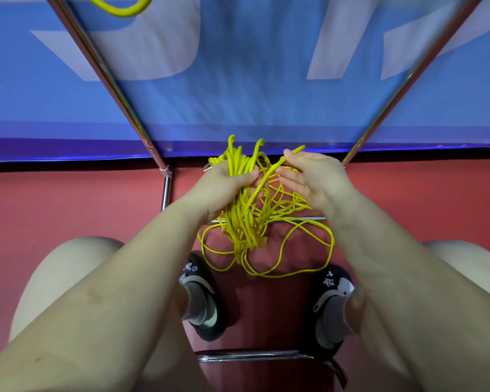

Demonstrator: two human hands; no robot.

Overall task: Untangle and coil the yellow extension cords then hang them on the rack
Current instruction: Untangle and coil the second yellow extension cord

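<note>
Yellow cords point(239, 199) gripped in left fingers point(248, 176)

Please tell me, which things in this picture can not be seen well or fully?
- Yellow cord bundle, head view: the left hand covers its middle; no plug shows.
- Strand at the right hand: palm faces away, grip unclear.
- Hanging yellow loop: cut by the top edge.
- Rack poles: tops cut off.
</note>
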